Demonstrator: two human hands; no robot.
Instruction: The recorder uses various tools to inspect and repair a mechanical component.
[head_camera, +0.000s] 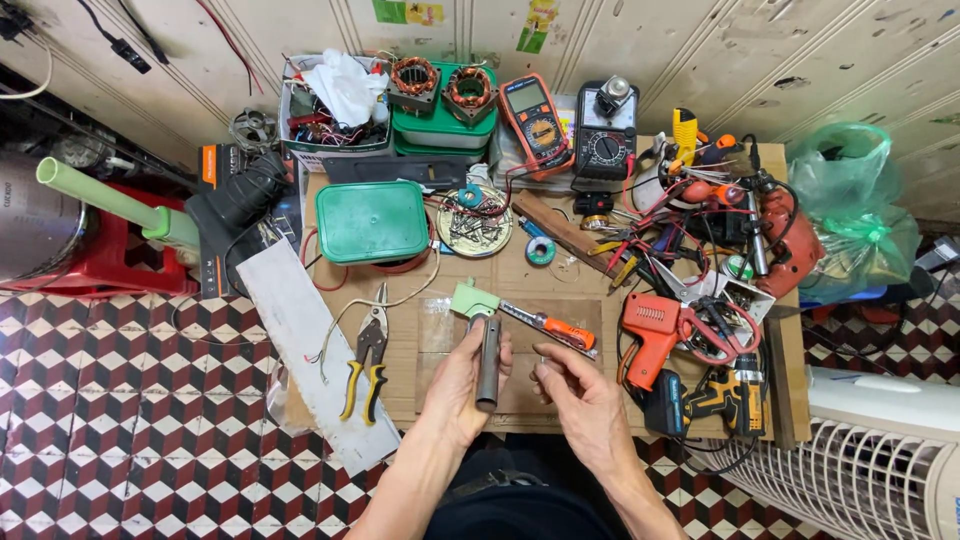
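Head view: left hand (462, 385) is gripping a dark metal tube (487, 362) upright over the cardboard-topped bench (560, 285); right hand (585, 400) is hovering beside it, fingers loosely curled, holding nothing. Green plastic part (473, 299) and orange-handled knife (555, 329) are lying just beyond, untouched.

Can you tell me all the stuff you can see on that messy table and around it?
grey tube: one, grey, upright in the left hand
pale green piece: one, just above the tube
utility knife: one, orange handle, table middle
pliers: one, yellow handles, left on table
green box: one, back left
multimeters: two, orange and black, back
motor windings: two, copper, on stacked green tubs
soldering gun: one, orange, right
white fan: one, bottom right
left hand: holds tube
right hand: open, empty, beside tube
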